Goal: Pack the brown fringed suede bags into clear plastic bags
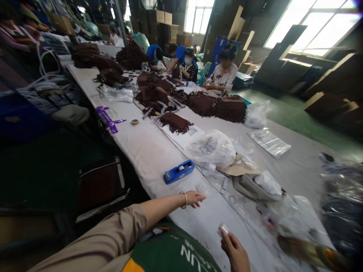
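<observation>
My left hand (193, 198), with a bracelet on the wrist, reaches out over the white tabletop (159, 151). Its fingers are stretched out and hold nothing. Just beyond it stands a blue tape dispenser (171, 177), not touched. Nearer to me, my right hand (235, 247) pinches a small whitish object (224, 228) between thumb and fingers; its kind is too blurred to tell. Scraps of clear plastic (217, 178) lie between the hands and a full clear plastic bag (215, 147).
Brown fringed scarves (198, 104) are heaped further along the table. Purple tape (109, 119) hangs at the left edge. Flat plastic packets (269, 141) and a grey-beige pouch (249, 189) lie to the right. Several people work at the far side; one wears a patterned shirt (227, 77).
</observation>
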`<state>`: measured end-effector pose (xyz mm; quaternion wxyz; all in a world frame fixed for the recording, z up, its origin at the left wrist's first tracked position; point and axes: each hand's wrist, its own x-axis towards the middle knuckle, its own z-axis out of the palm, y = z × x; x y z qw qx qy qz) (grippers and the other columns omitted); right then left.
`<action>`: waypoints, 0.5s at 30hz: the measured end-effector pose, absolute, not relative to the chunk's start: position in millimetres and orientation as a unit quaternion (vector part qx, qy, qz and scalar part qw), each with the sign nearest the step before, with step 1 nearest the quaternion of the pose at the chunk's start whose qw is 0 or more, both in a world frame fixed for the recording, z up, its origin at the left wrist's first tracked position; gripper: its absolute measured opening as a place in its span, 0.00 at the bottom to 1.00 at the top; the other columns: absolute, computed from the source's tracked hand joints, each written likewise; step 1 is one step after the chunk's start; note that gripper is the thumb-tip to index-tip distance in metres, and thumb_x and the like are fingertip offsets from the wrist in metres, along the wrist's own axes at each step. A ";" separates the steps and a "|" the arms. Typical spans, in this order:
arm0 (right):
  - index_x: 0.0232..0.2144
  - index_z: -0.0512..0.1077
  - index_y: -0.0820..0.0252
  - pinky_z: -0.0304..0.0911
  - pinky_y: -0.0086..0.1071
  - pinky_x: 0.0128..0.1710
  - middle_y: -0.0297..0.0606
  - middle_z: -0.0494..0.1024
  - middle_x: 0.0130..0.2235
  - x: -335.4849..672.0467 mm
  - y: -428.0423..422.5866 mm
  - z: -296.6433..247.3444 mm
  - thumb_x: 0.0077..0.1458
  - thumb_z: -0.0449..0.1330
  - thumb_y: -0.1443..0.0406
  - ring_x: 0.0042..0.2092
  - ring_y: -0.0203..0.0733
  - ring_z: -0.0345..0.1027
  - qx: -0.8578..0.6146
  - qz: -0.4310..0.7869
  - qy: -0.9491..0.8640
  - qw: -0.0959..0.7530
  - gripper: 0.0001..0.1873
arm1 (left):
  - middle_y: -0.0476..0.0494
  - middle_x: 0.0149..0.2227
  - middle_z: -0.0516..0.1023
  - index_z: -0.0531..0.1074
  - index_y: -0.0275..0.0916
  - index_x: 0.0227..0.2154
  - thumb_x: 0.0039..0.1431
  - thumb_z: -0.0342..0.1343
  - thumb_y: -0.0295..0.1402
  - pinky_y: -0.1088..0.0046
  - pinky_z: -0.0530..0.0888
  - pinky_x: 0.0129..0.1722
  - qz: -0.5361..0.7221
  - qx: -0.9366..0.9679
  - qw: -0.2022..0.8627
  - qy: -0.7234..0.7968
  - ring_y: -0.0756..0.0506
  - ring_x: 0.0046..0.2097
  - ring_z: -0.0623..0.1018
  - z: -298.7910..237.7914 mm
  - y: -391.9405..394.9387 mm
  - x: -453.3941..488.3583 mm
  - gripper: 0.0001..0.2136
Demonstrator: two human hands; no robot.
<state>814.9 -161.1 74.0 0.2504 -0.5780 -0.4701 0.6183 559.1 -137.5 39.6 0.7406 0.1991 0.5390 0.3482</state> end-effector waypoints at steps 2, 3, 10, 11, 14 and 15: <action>0.29 0.74 0.61 0.66 0.32 0.31 0.36 0.73 0.28 776.1 -157.5 80.4 0.43 0.63 0.50 0.31 0.41 0.67 -0.518 0.568 -0.612 0.186 0.20 | 0.36 0.44 0.73 0.69 0.35 0.46 0.44 0.60 0.56 0.63 0.73 0.37 0.365 0.191 0.779 0.473 0.41 0.38 0.76 47.5 -165.3 568.2 0.32; 0.27 0.73 0.61 0.66 0.32 0.33 0.37 0.73 0.29 754.9 -156.6 83.7 0.46 0.61 0.49 0.32 0.42 0.67 -0.468 0.538 -0.686 0.146 0.20 | 0.38 0.41 0.74 0.69 0.36 0.47 0.44 0.60 0.56 0.64 0.73 0.35 0.386 0.179 0.788 0.446 0.43 0.36 0.76 50.3 -180.2 569.5 0.33; 0.40 0.72 0.58 0.65 0.31 0.34 0.38 0.77 0.31 614.8 -107.7 77.1 0.59 0.47 0.51 0.32 0.41 0.72 -0.312 0.455 -0.832 -0.051 0.22 | 0.42 0.34 0.75 0.67 0.34 0.45 0.40 0.67 0.48 0.79 0.66 0.24 0.576 -0.020 0.617 0.537 0.49 0.29 0.75 64.6 -287.4 487.0 0.32; 0.44 0.70 0.59 0.65 0.33 0.37 0.40 0.77 0.33 596.0 -94.4 72.3 0.60 0.45 0.52 0.35 0.43 0.73 -0.328 0.420 -0.845 -0.048 0.23 | 0.44 0.34 0.75 0.67 0.34 0.46 0.40 0.66 0.48 0.80 0.65 0.23 0.593 -0.037 0.586 0.552 0.50 0.29 0.75 67.7 -305.4 471.2 0.32; 0.49 0.66 0.66 0.63 0.43 0.43 0.52 0.77 0.38 545.5 -62.3 60.6 0.59 0.49 0.55 0.43 0.53 0.72 -0.375 0.307 -0.873 -0.045 0.23 | 0.45 0.33 0.75 0.66 0.34 0.46 0.39 0.66 0.50 0.82 0.65 0.22 0.635 -0.102 0.503 0.578 0.51 0.27 0.74 72.5 -360.3 441.5 0.33; 0.48 0.66 0.68 0.63 0.45 0.42 0.55 0.77 0.38 532.3 -55.8 57.1 0.58 0.50 0.56 0.43 0.56 0.72 -0.386 0.277 -0.879 -0.049 0.22 | 0.45 0.32 0.75 0.67 0.35 0.45 0.38 0.66 0.51 0.82 0.66 0.21 0.645 -0.134 0.479 0.580 0.51 0.27 0.74 70.5 -376.7 438.0 0.33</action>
